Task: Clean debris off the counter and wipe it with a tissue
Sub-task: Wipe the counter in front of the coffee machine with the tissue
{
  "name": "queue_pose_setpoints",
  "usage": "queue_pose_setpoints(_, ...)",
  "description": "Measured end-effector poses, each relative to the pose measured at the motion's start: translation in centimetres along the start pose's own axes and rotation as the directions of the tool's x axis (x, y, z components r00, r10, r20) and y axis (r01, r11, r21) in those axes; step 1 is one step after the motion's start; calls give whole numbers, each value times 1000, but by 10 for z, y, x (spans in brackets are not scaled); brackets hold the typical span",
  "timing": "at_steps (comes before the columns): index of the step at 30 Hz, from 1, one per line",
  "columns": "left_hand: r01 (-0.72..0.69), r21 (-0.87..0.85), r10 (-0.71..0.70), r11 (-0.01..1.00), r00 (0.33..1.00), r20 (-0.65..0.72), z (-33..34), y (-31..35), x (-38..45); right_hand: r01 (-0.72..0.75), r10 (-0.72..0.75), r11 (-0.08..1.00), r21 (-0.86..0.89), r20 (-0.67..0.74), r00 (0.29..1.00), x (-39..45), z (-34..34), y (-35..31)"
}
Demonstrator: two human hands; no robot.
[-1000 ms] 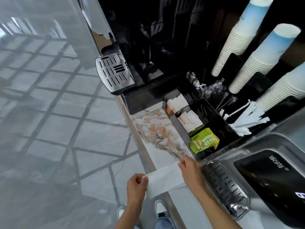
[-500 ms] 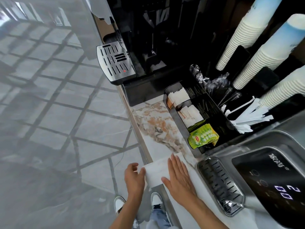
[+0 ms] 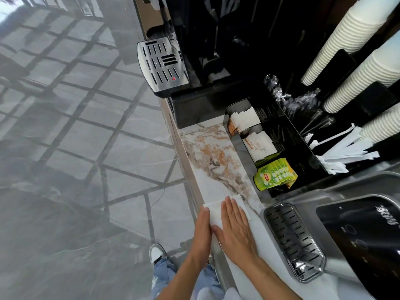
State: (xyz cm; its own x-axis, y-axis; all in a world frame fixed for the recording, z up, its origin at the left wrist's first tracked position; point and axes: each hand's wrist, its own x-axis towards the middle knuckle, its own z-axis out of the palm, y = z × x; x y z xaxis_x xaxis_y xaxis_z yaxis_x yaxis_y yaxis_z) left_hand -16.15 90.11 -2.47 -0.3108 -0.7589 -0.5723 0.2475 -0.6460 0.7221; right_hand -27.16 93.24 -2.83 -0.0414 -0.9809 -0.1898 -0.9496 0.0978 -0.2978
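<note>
A white tissue [image 3: 216, 211] lies flat on the marble counter [image 3: 214, 161] near its front edge. My right hand [image 3: 234, 228] rests palm down on the tissue with the fingers straight and together. My left hand [image 3: 202, 228] lies flat along the counter's edge, its fingertips touching the tissue's left side. Brown and orange veining runs across the counter beyond the tissue; I cannot tell loose debris from the pattern.
A black organizer [image 3: 281, 148] with sugar sachets and green tea bags [image 3: 275, 176] borders the counter on the right. A coffee machine's drip tray [image 3: 162, 63] juts out at the far end; another drip tray [image 3: 294, 241] sits near right. Paper cup stacks [image 3: 355, 37] stand behind.
The tissue went from held up between both hands to spread flat on the counter. Both hands have flattened and moved forward along the counter with it.
</note>
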Motion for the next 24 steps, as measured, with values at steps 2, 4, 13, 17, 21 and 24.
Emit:
queue_pose_setpoints(2, 63, -138, -62, 988, 998, 11, -6, 2, 3, 22, -22, 1000, -11, 13, 1000, -1, 3, -4)
queue_pose_setpoints(4, 121, -249, -118, 961, 993, 25, -11, 4, 5, 45, -45, 999, -20, 21, 999, -1, 7, -9)
queue_pose_setpoints(13, 117, -328, -134, 937, 991, -29, -21, -1, 13, 37, -35, 999, -35, 47, 998, 0, 15, -30)
queue_pose_setpoints(17, 231, -531, -265, 816, 964, 12, -28, -4, 14, 57, -56, 998, -18, 36, 998, 0, 18, -33)
queue_pose_setpoints(21, 305, -626, -327, 718, 941, 84, -35, -11, 15, 72, -73, 997, 14, 25, 997, 0, 23, -36)
queue_pose_setpoints(24, 345, -669, -346, 658, 928, 138, -41, -16, 19, 94, -95, 995, 42, 19, 995, 0, 27, -37)
